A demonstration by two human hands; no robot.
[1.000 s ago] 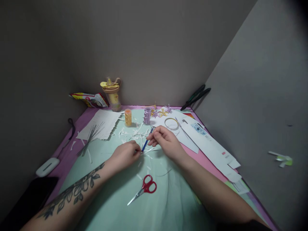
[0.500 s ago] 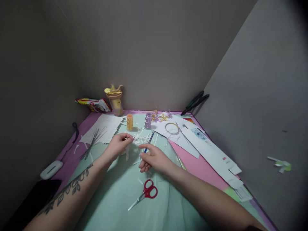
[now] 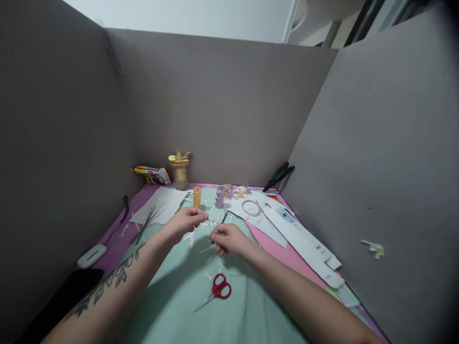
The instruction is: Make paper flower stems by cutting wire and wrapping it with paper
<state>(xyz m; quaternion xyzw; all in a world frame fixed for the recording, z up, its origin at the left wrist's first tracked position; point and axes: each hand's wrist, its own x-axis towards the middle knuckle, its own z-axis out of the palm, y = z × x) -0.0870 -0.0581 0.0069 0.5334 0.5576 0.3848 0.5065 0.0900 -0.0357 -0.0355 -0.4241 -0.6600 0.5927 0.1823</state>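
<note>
My left hand (image 3: 188, 222) is closed in a pinch above the middle of the table; whatever is between its fingertips is too small to make out. Just right of it and lower, my right hand (image 3: 228, 238) has thumb and fingers pressed together, perhaps on something thin that I cannot make out. White paper scraps (image 3: 214, 220) lie beneath and between the hands. Nearer to me, red-handled scissors (image 3: 217, 290) rest on the pale green cloth (image 3: 172, 291). Beyond the hands stand an orange spool (image 3: 197, 197) and a purple spool (image 3: 220, 196).
Dark thin wires (image 3: 148, 222) lie on white paper at left. A yellow-lidded cup (image 3: 180, 173) and a snack packet (image 3: 154, 175) stand at the back. On the right are a wire coil (image 3: 251, 208), star shapes (image 3: 239, 193), a flattened white box (image 3: 304, 243) and black-handled pliers (image 3: 278, 177) against grey panels.
The view has tilted up, showing the panel's top edge. My right hand's fingers have closed from a looser, spread pose into a pinch. My left hand stays pinched.
</note>
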